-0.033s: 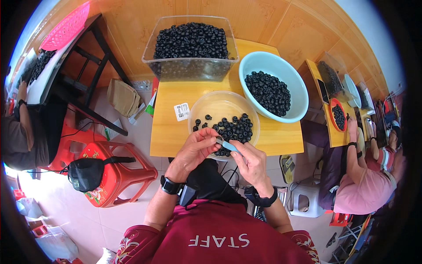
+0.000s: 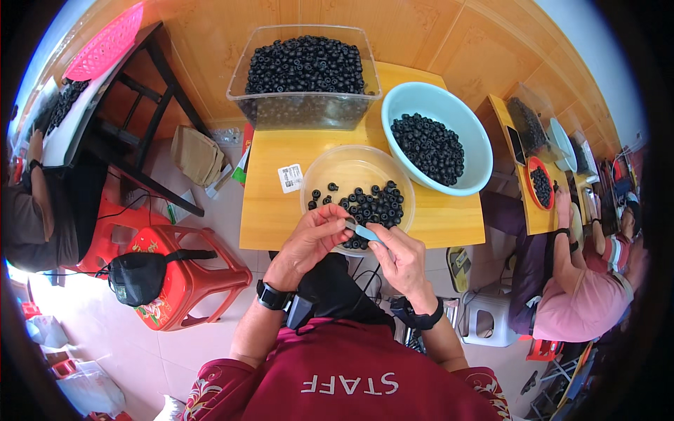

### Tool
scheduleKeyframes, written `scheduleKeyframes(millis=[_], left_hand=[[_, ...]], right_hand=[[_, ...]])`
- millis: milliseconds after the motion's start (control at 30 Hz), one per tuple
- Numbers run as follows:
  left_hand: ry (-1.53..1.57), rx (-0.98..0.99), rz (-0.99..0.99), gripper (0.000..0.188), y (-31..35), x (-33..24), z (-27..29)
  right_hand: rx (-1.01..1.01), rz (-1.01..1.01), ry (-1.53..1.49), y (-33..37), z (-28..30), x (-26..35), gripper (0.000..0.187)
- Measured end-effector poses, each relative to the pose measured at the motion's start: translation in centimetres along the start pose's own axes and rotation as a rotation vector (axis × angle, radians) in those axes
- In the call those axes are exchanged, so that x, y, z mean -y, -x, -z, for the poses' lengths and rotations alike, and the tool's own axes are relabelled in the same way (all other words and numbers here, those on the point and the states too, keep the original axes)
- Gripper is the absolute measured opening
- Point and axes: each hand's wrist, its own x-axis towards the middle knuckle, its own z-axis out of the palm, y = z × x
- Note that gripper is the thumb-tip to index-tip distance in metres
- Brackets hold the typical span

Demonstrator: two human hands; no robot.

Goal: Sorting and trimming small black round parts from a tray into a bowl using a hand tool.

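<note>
My left hand (image 2: pixel 312 238) pinches a small black rounded piece (image 2: pixel 349 220) between thumb and fingers. A light blue handle (image 2: pixel 366 234) of a small tool, perhaps a knife, is gripped in my right hand (image 2: pixel 401 258), its short metal end touching the black piece. Both hands are over the near rim of a shallow clear round tub (image 2: pixel 337 158). Inside that tub lie loose black ring-like pieces (image 2: pixel 375 205), mostly on its right side. Fingers partly hide the black piece and the tool's tip.
Behind the tub stands a clear box (image 2: pixel 309 112) heaped with black pieces. A light blue basin (image 2: pixel 470 133) with more sits right, on the wooden table (image 2: pixel 270 217). A red stool (image 2: pixel 189 281) holds a black bag (image 2: pixel 137 277). Co-workers (image 2: pixel 583 302) sit at both sides.
</note>
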Motion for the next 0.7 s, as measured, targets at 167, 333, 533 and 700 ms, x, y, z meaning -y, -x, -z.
scheduleKeyframes(millis=[167, 333, 533, 700], left_hand=[[-0.035, 0.048, 0.025, 0.013, 0.0, -0.1, 0.4], [0.005, 0.051, 0.03, 0.012, 0.3, -0.2, 0.3], [0.006, 0.113, 0.027, 0.013, 1.2, -0.8, -0.9], [-0.005, 0.063, 0.026, 0.015, 1.0, -0.8, -0.7]], right_hand=[[-0.012, 0.065, -0.017, -0.1, -0.2, -1.1, 0.025], [0.001, 0.015, 0.036, -0.4, -0.5, -1.8, 0.023], [-0.053, -0.149, 0.104, 0.3, 0.0, -4.2, 0.018], [-0.063, -0.199, 0.08, 0.5, 0.0, -4.0, 0.018]])
